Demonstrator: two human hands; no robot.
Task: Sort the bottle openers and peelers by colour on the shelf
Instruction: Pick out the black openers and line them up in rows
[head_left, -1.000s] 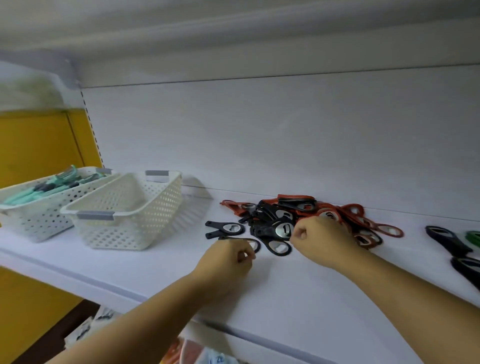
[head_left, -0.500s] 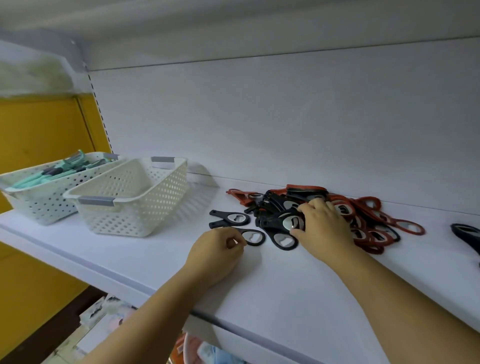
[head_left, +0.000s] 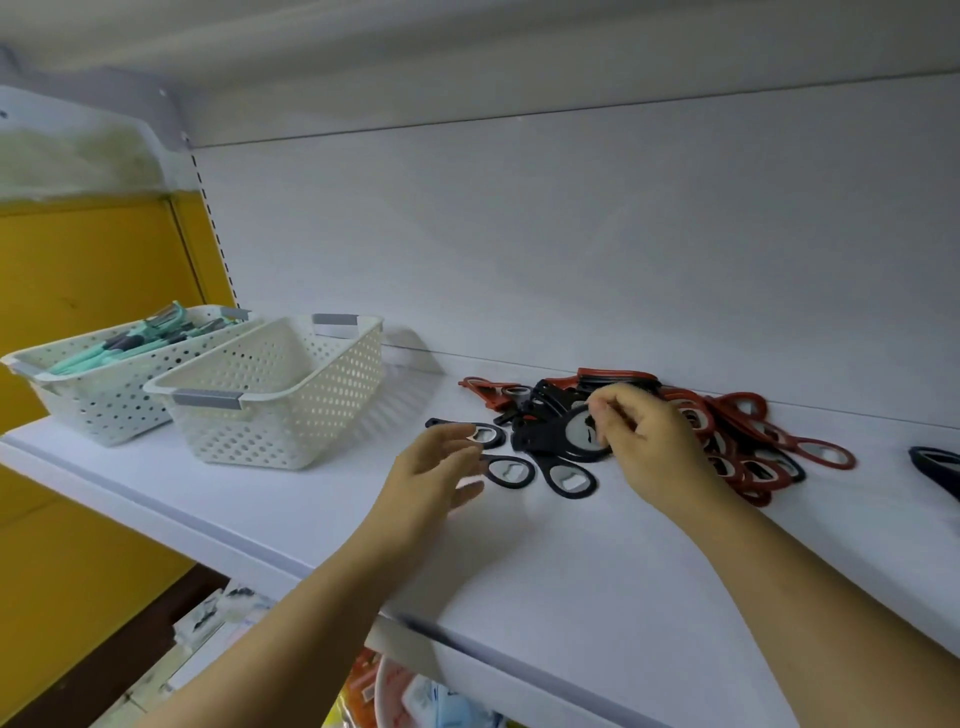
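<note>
Step in hand: picking black from red. The right hand has its grip pinched on a black bottle opener at the near edge of the mixed pile on the shelf. The left hand, fingers apart and holding nothing, hovers by three black openers lying apart from the pile. The next move likely calls for lifting the opener clear of its tangled neighbours. To the left stand a white basket and a farther basket holding teal peelers.
</note>
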